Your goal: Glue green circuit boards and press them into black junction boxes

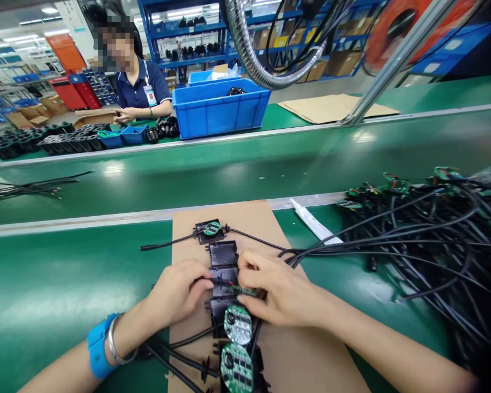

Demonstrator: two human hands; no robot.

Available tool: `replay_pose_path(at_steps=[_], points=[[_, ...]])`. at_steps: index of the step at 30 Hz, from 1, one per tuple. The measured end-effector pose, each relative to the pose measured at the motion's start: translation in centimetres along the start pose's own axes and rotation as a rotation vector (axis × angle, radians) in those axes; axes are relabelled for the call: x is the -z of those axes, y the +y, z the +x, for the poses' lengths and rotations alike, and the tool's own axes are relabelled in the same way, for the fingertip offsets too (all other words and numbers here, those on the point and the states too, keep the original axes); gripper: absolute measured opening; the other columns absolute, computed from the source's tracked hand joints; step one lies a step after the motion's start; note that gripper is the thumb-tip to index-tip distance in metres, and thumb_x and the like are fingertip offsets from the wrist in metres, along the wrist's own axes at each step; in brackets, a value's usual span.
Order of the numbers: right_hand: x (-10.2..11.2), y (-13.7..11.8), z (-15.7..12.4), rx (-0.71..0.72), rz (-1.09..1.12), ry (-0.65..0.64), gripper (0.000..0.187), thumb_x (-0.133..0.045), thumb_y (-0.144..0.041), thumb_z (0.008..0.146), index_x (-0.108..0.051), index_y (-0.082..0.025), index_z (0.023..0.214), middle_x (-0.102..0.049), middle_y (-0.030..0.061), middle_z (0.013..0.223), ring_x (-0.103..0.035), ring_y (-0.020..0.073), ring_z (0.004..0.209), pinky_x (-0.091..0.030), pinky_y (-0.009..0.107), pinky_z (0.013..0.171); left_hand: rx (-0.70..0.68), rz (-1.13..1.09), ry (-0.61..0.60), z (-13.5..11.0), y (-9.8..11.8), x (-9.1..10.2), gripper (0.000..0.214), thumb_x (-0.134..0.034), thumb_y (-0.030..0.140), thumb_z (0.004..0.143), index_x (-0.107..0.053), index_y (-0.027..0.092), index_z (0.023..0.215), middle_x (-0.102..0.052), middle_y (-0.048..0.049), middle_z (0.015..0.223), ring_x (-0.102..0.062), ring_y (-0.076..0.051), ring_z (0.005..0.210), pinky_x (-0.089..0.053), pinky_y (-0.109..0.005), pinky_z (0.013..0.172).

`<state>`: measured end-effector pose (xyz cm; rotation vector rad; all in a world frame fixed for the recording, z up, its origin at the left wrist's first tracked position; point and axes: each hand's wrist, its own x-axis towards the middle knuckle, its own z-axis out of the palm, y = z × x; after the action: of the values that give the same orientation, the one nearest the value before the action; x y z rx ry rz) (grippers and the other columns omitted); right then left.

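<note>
My left hand (178,289) pinches a black cable (221,282) between thumb and fingers. Opposite it, my right hand (280,284) grips a small green circuit board (243,291), seen edge-on, with a bit of red wire at the cable's end. Both hands are over a column of open black plastic housings (223,254) on a cardboard sheet (294,349). Nearer to me, two round green circuit boards (238,324) with black cables lie on the housings. At the far end, another board (211,228) sits in a housing, with cable running out on both sides.
On the right lies a large tangle of black cables (429,240) with boards attached. A white tube (313,221) rests beside the cardboard. Across the green conveyor (180,169) stand a blue bin (221,112) and a co-worker (143,87). A metal hose (262,68) hangs overhead.
</note>
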<state>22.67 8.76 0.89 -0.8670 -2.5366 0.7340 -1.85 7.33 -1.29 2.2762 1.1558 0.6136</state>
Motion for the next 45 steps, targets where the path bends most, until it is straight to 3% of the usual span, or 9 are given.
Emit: replay_pose_path(at_steps=[7,15,20,24,29,32,36,40,45], points=[[1.2,3.6,1.6,-0.184,-0.007,0.125,0.013,-0.053,-0.029,0.088,-0.053,-0.018,0.095,-0.06,0.0062,0.09,-0.055,0.0175,0.082,-0.045,0.032,0.075,0.089,0.338,0.112,1.8,-1.3,0.6,0.012,-0.049,0.023,0.092,-0.059,0.019,0.086,-0.067,-0.0005,0.083,-0.063,-0.016,0.074,-0.05,-0.026,0.068],[-1.4,5.8,2.5,-0.109,-0.198,0.143,0.011,-0.055,-0.024,0.087,-0.061,-0.016,0.093,-0.062,0.0086,0.09,-0.054,0.0221,0.088,-0.043,0.037,0.08,0.138,0.544,0.09,1.3,-2.6,0.4,0.016,-0.047,0.022,0.091,-0.061,0.018,0.084,-0.064,-0.0073,0.086,-0.058,-0.024,0.084,-0.049,-0.036,0.073],[-0.2,2.7,1.4,-0.038,-0.186,0.169,0.019,-0.054,-0.027,0.087,-0.062,-0.017,0.1,-0.059,0.009,0.094,-0.049,0.0228,0.093,-0.041,0.039,0.083,0.097,0.441,0.044,-1.1,-0.6,1.6,0.016,-0.048,0.026,0.091,-0.06,0.018,0.098,-0.061,-0.0083,0.097,-0.055,-0.023,0.089,-0.047,-0.039,0.08],[0.0,-1.7,-0.3,-0.063,-0.031,-0.078,0.025,-0.068,-0.04,0.073,-0.058,-0.017,0.076,-0.05,0.0052,0.085,-0.045,0.0224,0.088,-0.041,0.038,0.076,0.057,0.023,-0.179,-3.8,1.9,0.6,0.014,-0.059,0.032,0.086,-0.057,0.021,0.094,-0.061,-0.0028,0.09,-0.057,-0.018,0.083,-0.047,-0.03,0.073],[-1.8,-3.6,-1.6,-0.015,0.019,-0.145,0.02,-0.069,-0.019,0.068,-0.049,-0.017,0.068,-0.046,0.0031,0.088,-0.042,0.0185,0.085,-0.04,0.034,0.077,0.072,-0.075,-0.21,-5.1,2.7,-1.0,0.006,-0.052,0.017,0.086,-0.057,0.021,0.086,-0.063,-0.0007,0.082,-0.059,-0.016,0.079,-0.046,-0.027,0.071],[-1.5,-2.5,-1.7,0.021,0.021,-0.073,0.017,-0.068,-0.03,0.077,-0.056,-0.018,0.075,-0.048,0.0041,0.09,-0.045,0.0184,0.085,-0.041,0.031,0.074,0.085,-0.084,-0.159,-4.5,2.6,-0.4,0.008,-0.048,0.017,0.088,-0.055,0.02,0.086,-0.062,-0.0004,0.08,-0.058,-0.014,0.073,-0.045,-0.024,0.065],[0.1,0.3,-1.2,-0.139,0.016,0.034,0.025,-0.057,-0.038,0.087,-0.056,-0.017,0.101,-0.056,0.0067,0.094,-0.052,0.0181,0.086,-0.043,0.03,0.074,0.133,0.078,-0.01,-2.6,1.4,0.7,0.013,-0.044,0.023,0.093,-0.056,0.02,0.087,-0.062,-0.0015,0.082,-0.058,-0.015,0.073,-0.046,-0.026,0.065],[-0.3,2.4,-1.0,-0.145,-0.134,0.02,0.022,-0.045,-0.025,0.092,-0.051,-0.018,0.073,-0.055,0.0037,0.075,-0.051,0.0165,0.073,-0.041,0.03,0.067,0.119,0.223,-0.008,-1.4,-0.2,0.1,0.016,-0.045,0.023,0.092,-0.058,0.019,0.084,-0.063,-0.002,0.081,-0.06,-0.016,0.074,-0.048,-0.027,0.067],[-1.4,2.7,-1.9,-0.097,-0.209,0.11,0.022,-0.044,-0.022,0.092,-0.054,-0.018,0.073,-0.054,0.0039,0.073,-0.049,0.016,0.07,-0.04,0.029,0.064,0.042,0.289,0.07,-1.8,-0.6,-0.9,0.02,-0.043,0.026,0.095,-0.058,0.019,0.085,-0.062,-0.0029,0.081,-0.059,-0.016,0.076,-0.049,-0.027,0.067]])
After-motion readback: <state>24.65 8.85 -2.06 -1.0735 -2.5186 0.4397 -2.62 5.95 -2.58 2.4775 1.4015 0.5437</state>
